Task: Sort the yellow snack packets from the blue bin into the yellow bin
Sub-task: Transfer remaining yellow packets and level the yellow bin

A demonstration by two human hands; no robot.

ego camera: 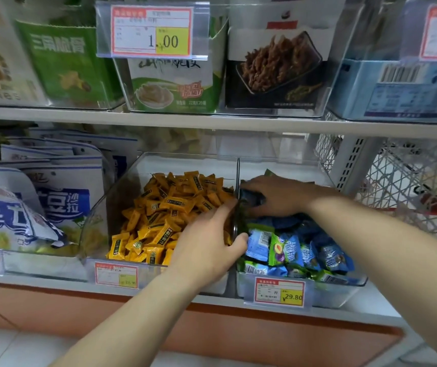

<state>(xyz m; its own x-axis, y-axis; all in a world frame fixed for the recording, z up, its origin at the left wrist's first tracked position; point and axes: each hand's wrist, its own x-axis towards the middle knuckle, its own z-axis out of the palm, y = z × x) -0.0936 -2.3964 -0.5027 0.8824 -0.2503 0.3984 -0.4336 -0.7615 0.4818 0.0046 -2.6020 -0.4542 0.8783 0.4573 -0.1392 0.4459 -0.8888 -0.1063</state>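
Two clear bins sit side by side on the lower shelf. The yellow bin (122,186) on the left is heaped with several yellow snack packets (164,207). The blue bin (349,284) on the right holds blue and green packets (288,247). My left hand (209,245) rests on the divider between the bins, thumb hooked over into the blue side, fingers on the yellow heap. My right hand (278,197) lies palm down at the back of the blue bin, fingers closed around a dark packet (251,198). No yellow packet shows among the blue ones.
Large blue-and-white bags (40,202) fill the bin to the left. A white wire basket (410,186) stands to the right. The upper shelf (212,123) overhangs with boxed snacks and a price tag (152,31). Price labels (279,292) hang on the bin fronts.
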